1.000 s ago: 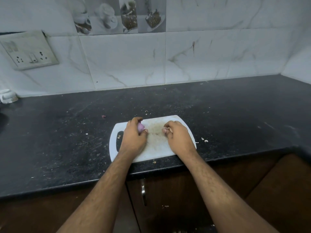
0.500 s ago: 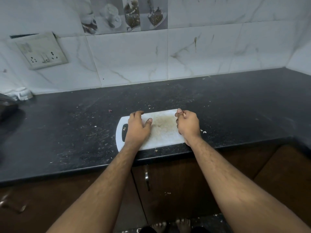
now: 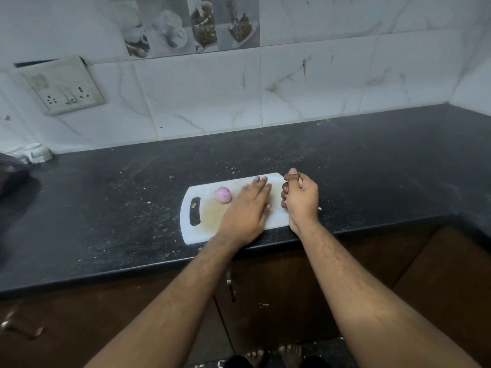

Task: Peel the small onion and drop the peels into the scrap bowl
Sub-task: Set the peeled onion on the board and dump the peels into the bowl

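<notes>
Black stone counter point(image 3: 358, 160), dusty and flecked with scraps, beneath a marbled tile wall point(image 3: 332, 83) with a socket plate point(image 3: 65, 87). White cutting board point(image 3: 202, 224) at the counter's front edge, handle slot to the left. Left hand point(image 3: 245, 208) flat on the board, fingers spread, gripping nothing. Right hand point(image 3: 301, 197) curled at the board's right end; contents impossible to tell. Small peeled pink onion point(image 3: 222, 194) lying free on the board, just left of the left hand.

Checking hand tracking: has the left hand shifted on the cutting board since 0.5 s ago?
Yes. The left hand slid right, away from the cutting board handle slot toward the right hand, uncovering the onion, which lies free on the board.
</notes>
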A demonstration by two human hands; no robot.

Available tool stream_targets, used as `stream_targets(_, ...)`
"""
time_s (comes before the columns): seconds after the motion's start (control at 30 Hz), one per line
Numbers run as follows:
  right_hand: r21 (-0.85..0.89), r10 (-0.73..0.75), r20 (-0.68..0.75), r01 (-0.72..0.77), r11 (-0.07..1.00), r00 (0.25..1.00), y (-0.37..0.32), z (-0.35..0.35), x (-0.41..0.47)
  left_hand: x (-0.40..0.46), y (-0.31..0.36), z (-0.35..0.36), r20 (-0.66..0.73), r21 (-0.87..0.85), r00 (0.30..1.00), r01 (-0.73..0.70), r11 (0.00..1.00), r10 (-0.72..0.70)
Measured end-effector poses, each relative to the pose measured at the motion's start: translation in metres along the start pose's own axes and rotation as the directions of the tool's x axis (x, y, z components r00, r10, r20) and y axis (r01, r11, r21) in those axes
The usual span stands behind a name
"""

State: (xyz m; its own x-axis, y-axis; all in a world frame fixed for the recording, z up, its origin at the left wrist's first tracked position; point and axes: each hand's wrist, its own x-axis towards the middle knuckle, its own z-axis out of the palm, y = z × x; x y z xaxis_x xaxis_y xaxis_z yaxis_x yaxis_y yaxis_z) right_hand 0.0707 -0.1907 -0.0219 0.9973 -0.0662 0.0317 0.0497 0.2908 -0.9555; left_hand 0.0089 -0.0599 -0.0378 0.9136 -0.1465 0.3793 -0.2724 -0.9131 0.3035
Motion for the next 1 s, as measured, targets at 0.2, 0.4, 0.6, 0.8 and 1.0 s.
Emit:
stream_targets(0.2, 0.096, -0.016, -0.035, 0.019, 0.995, 0.999, -0.003, -0.006, -0.001, 0.008, 0.031, 0.014, 0.225, 0.050, 0.969, 0.094, 0.994, -0.103)
stream_targets(0.4, -0.036, -0.056, 0.005, 0.056, 0.998, 0.998, -0.006, 0.000, -0.005, -0.032, 0.046, -0.005, 0.083, -0.053, 0.995, 0.066, 0.996, -0.061)
stream_targets(0.6, -0.059, -0.018, 0.053, 0.021, 0.998, 0.998, -0.016, 0.022, -0.048, -0.067, 0.056, -0.010, -0.227, -0.498, 0.816, 0.372, 0.783, -0.532)
stream_targets(0.8, 0.305, 0.303, 0.125, -0.327, 0.894, 0.945, -0.013, 0.033, -0.135, -0.111, 0.086, -0.024, 0.128, -0.977, 0.554, -0.070, -0.199, -0.823)
stream_targets(1.0, 0.428, 0.440, 0.289, -0.526, 0.735, 0.850, 0.007, 0.038, -0.233, -0.175, 0.101, -0.060, 0.261, -0.873, 0.535, -0.225, -0.433, -0.804)
